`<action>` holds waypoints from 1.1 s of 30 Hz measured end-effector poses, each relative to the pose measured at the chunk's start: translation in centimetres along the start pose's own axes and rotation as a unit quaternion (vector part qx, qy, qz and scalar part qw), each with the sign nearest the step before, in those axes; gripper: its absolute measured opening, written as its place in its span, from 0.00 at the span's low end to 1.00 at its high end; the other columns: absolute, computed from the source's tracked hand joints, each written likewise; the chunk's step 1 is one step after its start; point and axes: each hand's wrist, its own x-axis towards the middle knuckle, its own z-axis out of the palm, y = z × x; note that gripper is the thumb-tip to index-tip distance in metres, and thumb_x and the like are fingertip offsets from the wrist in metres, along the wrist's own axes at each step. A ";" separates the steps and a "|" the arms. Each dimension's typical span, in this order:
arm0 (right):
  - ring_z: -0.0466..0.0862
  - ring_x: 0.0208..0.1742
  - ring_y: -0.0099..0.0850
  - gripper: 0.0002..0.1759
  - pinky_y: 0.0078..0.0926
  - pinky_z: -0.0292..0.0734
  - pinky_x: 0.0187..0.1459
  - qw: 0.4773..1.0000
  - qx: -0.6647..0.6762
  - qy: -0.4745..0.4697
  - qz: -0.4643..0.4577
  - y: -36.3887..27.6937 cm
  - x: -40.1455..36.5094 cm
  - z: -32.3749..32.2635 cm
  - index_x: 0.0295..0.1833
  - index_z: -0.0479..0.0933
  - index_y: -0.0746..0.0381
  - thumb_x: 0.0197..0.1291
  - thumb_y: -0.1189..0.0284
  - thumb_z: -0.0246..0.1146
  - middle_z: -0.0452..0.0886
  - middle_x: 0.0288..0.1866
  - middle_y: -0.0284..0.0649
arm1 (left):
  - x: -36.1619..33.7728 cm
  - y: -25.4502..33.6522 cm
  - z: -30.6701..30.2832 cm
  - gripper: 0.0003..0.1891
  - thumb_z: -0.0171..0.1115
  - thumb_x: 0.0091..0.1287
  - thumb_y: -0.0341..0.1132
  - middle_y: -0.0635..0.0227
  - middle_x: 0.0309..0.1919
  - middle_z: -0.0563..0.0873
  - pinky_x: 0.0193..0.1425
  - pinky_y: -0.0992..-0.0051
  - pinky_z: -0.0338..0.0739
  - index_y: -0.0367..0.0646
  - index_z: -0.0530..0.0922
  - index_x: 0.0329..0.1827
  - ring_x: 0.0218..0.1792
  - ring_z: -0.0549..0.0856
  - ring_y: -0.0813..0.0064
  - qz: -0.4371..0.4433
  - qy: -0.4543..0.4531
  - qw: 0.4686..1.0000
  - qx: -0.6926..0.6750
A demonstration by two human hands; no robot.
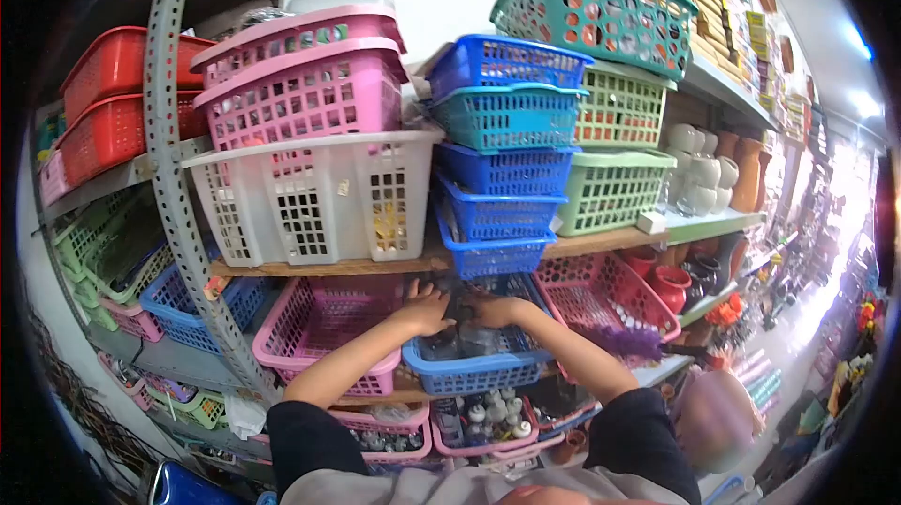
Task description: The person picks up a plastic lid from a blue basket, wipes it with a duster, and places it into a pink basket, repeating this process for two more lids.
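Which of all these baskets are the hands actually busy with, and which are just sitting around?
In hand:
left hand, right hand, both reaching into the blue basket
small clear items in it, too blurred to name

Lying about:
pink basket beside it
red basket on the other side
white basket, stacked blue baskets and green baskets on the shelf above
white jars

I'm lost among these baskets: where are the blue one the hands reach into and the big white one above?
blue basket (474, 375): head view, on its front wall.
white basket (310, 200): head view, on its front wall.
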 end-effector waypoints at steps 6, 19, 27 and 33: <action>0.53 0.75 0.55 0.39 0.43 0.55 0.72 0.989 0.100 0.111 0.022 -10.4 -19.2 -2.5 0.73 0.55 0.64 0.64 0.54 0.57 0.47 0.76 0.61 | -9.9 10.8 -4.6 0.38 0.54 0.65 0.58 0.55 0.65 0.70 0.71 0.45 0.46 0.36 0.64 0.69 0.69 0.64 0.57 0.138 0.125 0.982 -0.024; 0.54 0.76 0.51 0.38 0.53 0.49 0.72 0.747 -0.060 0.229 0.622 -34.3 -52.9 -1.7 0.73 0.58 0.58 0.63 0.50 0.57 0.50 0.76 0.55 | -14.3 42.9 -10.1 0.36 0.55 0.65 0.56 0.57 0.64 0.72 0.69 0.49 0.49 0.38 0.65 0.68 0.68 0.66 0.61 0.583 0.212 0.758 -0.202; 0.53 0.76 0.49 0.37 0.55 0.48 0.71 0.424 -0.141 0.201 0.872 -53.1 -57.5 -2.5 0.70 0.61 0.62 0.63 0.50 0.57 0.53 0.75 0.56 | -26.5 58.5 -14.8 0.35 0.58 0.65 0.51 0.60 0.68 0.67 0.72 0.52 0.44 0.40 0.62 0.70 0.70 0.63 0.63 0.808 0.096 0.493 -0.308; 0.54 0.76 0.50 0.38 0.57 0.48 0.71 0.249 -0.152 0.164 0.942 -61.0 -55.8 -2.0 0.71 0.61 0.58 0.61 0.48 0.59 0.53 0.76 0.53 | -33.3 64.9 -16.7 0.33 0.62 0.63 0.46 0.61 0.65 0.71 0.72 0.54 0.44 0.42 0.64 0.69 0.68 0.66 0.64 0.896 0.057 0.286 -0.336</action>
